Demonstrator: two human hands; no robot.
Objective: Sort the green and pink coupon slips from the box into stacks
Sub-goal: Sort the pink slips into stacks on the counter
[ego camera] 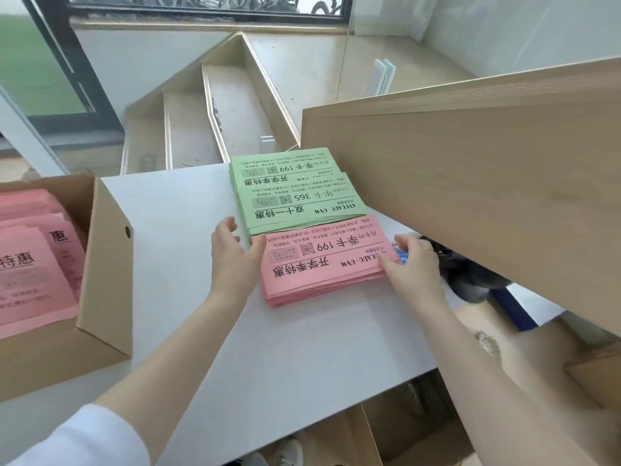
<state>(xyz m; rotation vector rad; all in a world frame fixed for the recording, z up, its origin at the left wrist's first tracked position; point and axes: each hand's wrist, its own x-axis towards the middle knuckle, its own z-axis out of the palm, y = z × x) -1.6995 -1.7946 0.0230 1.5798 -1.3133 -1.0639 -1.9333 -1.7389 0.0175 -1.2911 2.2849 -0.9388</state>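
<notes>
Soft, even daylight enters from the window point(201, 8) at the top; the white table point(188, 297) below it is bright without glare; shadows there are faint; straight lines bow toward the frame edges; distant detail near the window is slightly soft.

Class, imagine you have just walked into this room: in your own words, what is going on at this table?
A person is sorting paper coupon slips on a white table. Both hands frame the stack of pink slips: the left hand touches its left edge with relaxed fingers, and the right hand grips its right edge. A stack of green slips lies just beyond it, partly fanned. An open cardboard box at the left holds more pink slips.
</notes>
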